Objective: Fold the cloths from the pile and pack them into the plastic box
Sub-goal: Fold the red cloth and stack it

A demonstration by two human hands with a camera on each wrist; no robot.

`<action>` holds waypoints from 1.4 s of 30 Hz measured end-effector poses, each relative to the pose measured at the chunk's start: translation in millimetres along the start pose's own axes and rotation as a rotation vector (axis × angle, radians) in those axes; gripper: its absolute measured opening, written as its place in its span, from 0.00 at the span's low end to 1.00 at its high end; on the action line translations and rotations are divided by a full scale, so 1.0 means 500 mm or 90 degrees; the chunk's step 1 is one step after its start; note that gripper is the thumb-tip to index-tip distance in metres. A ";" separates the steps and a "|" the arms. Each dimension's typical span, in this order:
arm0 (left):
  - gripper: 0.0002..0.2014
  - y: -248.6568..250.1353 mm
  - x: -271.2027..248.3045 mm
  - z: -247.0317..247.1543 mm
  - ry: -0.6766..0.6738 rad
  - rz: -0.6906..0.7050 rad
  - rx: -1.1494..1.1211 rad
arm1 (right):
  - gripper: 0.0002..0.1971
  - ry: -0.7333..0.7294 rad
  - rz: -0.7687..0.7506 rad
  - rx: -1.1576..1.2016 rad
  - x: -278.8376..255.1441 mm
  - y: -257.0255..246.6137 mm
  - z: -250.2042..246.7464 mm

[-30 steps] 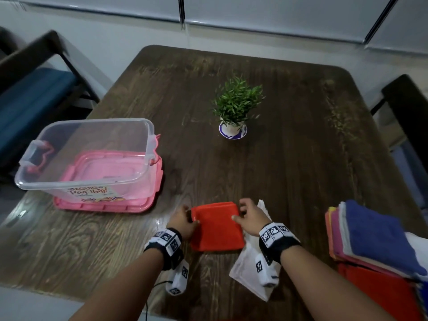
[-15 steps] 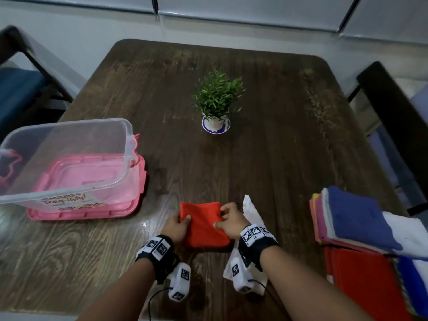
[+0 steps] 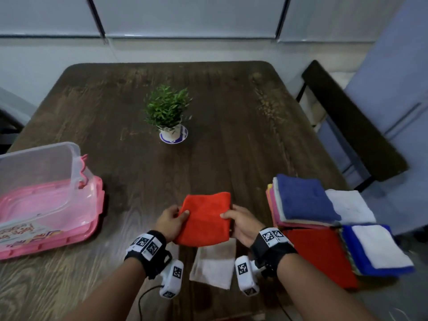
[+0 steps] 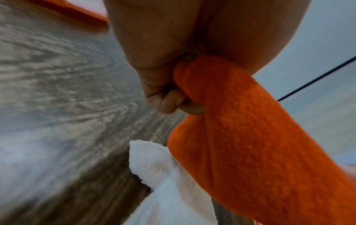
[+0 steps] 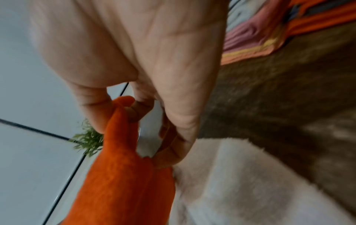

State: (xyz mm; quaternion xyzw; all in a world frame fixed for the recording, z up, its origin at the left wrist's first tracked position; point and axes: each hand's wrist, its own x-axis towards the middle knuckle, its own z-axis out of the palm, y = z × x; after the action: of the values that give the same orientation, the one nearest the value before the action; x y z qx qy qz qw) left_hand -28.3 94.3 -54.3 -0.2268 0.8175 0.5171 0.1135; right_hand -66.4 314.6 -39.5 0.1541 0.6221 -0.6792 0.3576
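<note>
Ahead of the hands (image 3: 205, 222) bare worktop (image 3: 231, 158) runs to a potted plant (image 3: 168, 114) standing mid-way. To their left, open wood leads to the clear plastic box (image 3: 46, 181), its top open, on a pink lid (image 3: 92, 228). Just to their right the cloth pile (image 3: 324, 216) blocks the way. A white cloth (image 3: 213, 265) lies beneath them.

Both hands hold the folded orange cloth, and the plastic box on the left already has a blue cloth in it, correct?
Not quite. The plastic box holds no cloth, as the head view shows. The left hand and right hand do hold the folded orange cloth.
</note>
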 end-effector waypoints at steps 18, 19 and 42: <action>0.13 0.054 -0.064 0.088 -0.023 -0.052 -0.223 | 0.15 0.061 -0.031 -0.135 -0.054 0.007 -0.088; 0.12 0.058 -0.070 0.093 -0.025 -0.069 -0.271 | 0.16 0.048 -0.008 -0.122 -0.054 0.011 -0.088; 0.26 0.187 -0.154 0.393 -0.418 -0.041 -0.303 | 0.13 0.226 -0.131 -0.247 -0.230 0.058 -0.461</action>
State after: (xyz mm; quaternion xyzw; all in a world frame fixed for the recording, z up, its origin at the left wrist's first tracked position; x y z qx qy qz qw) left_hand -16.4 324.0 -34.3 -0.0955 0.5880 0.7327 0.3291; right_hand -21.1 569.6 -26.8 0.1356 0.8056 -0.5427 0.1951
